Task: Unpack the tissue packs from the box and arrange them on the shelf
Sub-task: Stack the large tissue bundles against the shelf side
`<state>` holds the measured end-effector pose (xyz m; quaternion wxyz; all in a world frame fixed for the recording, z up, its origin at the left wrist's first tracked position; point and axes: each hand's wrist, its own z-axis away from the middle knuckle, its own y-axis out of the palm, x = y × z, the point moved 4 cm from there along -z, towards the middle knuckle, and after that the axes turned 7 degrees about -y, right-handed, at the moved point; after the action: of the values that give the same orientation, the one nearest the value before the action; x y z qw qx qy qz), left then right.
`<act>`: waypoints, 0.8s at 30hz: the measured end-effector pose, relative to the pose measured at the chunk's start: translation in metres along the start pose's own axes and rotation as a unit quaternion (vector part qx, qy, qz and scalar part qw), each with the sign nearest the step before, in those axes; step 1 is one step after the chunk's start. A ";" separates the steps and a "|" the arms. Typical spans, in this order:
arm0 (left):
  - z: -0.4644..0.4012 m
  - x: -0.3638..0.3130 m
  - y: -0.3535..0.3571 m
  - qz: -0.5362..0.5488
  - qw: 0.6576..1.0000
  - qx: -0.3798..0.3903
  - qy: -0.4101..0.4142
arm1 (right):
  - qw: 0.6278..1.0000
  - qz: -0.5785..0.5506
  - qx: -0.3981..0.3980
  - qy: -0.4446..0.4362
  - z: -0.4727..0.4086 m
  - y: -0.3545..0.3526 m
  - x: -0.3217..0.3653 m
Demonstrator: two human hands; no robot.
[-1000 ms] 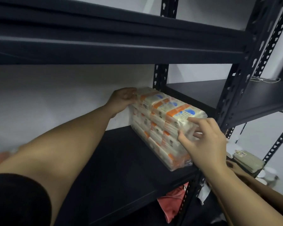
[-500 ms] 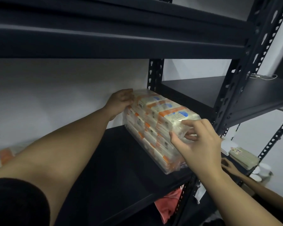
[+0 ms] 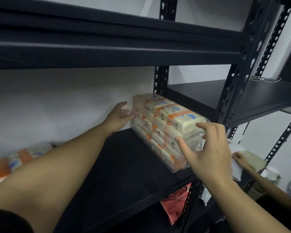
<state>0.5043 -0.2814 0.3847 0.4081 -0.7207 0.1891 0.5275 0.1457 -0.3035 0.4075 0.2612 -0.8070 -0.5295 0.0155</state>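
A clear-wrapped bundle of tissue packs (image 3: 165,126), cream with orange and blue markings, lies on the black shelf (image 3: 124,165) at its right end, running from the white wall at the back out to the front edge, just beside the rack's rear upright (image 3: 160,79). The left hand (image 3: 118,116) is at the bundle's far back end, next to the wall, thumb raised and fingers stretched toward the wrapping; its fingertips touch or nearly touch the plastic, and it grips nothing. The right hand (image 3: 207,147) is at the bundle's near end, fingers spread and only slightly bent, the index finger above the top pack and the thumb in front of the lower packs; whether the fingertips rest on the wrapping or hover just off it cannot be told, but the hand is not closed round anything. A second bundle of tissue packs (image 3: 12,161), blurred, lies at the left end of the same shelf, partly behind the left forearm. Another black shelf board runs overhead, and a neighbouring rack with its own board stands to the right, with a thin white cord (image 3: 264,79) lying on it. Below the shelf a pink cloth (image 3: 176,207) shows. At lower right another person's hand (image 3: 240,159) rests on a greenish pack (image 3: 254,161)
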 end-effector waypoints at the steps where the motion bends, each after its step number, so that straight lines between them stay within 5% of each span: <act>1: 0.010 0.004 -0.005 -0.006 1.000 0.001 -0.009 | 1.000 0.001 -0.009 -0.018 0.003 0.000 0.007; 5: 0.056 0.022 -0.027 -0.030 0.999 0.007 -0.025 | 0.998 -0.023 0.025 -0.054 0.020 0.014 0.039; 11: 0.129 0.047 -0.093 -0.157 0.987 0.002 -0.014 | 0.981 -0.072 0.179 -0.027 0.059 0.058 0.077; 18: 0.201 0.070 -0.186 -0.441 0.897 0.003 -0.028 | 0.930 -0.059 0.362 -0.029 0.094 0.109 0.101; 24: 0.242 0.105 -0.235 -0.545 0.814 -0.044 -0.196 | 0.920 -0.021 0.390 -0.026 0.111 0.127 0.100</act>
<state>0.5620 0.0658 0.3535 0.6251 -0.6043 -0.3422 0.3563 0.2629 -0.2109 0.2810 0.5416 -0.6290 -0.5052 0.2363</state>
